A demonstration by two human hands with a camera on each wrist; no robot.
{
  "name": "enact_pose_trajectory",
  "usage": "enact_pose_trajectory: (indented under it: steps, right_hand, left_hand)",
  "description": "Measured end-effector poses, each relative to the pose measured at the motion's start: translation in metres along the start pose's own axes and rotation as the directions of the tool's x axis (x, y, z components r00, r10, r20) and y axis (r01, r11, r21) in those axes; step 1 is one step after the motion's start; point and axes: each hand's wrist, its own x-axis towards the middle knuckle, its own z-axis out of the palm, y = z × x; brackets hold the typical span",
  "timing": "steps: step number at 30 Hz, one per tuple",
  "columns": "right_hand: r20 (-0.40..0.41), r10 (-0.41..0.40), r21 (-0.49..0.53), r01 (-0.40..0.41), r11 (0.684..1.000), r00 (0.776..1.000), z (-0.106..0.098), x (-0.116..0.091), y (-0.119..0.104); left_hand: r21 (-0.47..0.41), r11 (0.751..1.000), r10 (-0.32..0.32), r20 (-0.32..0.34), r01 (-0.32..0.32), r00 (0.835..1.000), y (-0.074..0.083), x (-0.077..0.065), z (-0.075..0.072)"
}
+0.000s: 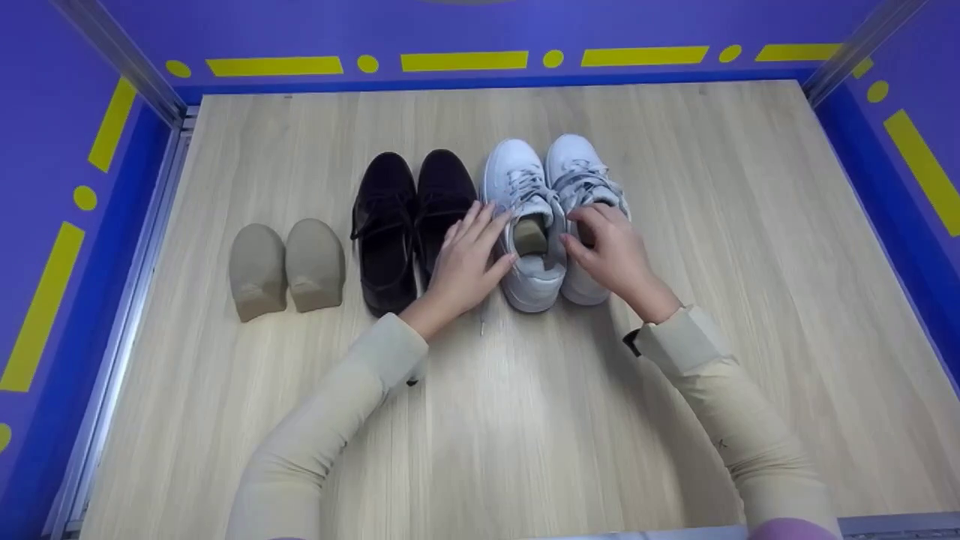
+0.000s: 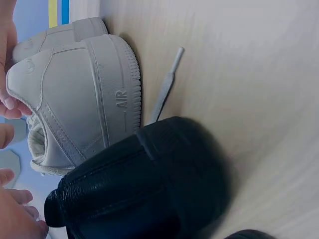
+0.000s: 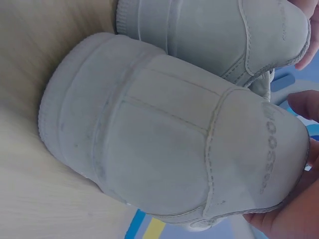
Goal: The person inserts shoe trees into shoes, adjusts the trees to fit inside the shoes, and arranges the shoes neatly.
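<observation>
Two white lace-up sneakers stand side by side with toes away from me. My left hand (image 1: 469,259), fingers spread and mostly straight, lies along the outer side of the left sneaker (image 1: 536,281), overlapping the right black shoe (image 1: 448,176). Inside that sneaker's opening shows a beige foot-shaped insert (image 1: 529,235). Over the opening of the right sneaker (image 1: 576,150) is my right hand (image 1: 616,251), fingers bent and thumb by the inner collar. In the right wrist view that hand sits behind the heel collar (image 3: 269,144); I cannot tell whether its fingertips pinch anything inside.
A second black shoe (image 1: 386,180) stands left of its mate. Farther left, two beige foot-shaped inserts (image 1: 257,266) lie next to each other on the wood-grain board (image 1: 510,420). A loose lace end (image 2: 167,87) trails behind the shoes. Blue walls (image 1: 480,30) border the board.
</observation>
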Motion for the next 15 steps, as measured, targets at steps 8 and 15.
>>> enact_pose_trajectory:
  steps: [8,15]
  right_hand:
    - [-0.018,-0.016,0.009,0.016,1.0,1.0,0.0,0.002,-0.001]
    - [-0.013,-0.025,0.005,0.025,1.0,1.0,-0.002,0.006,-0.005]
  left_hand:
    - [-0.03,0.999,0.014,-0.047,-0.016,0.999,-0.006,-0.012,-0.004]
    - [-0.056,0.998,0.014,-0.086,-0.019,0.996,-0.011,-0.026,-0.012]
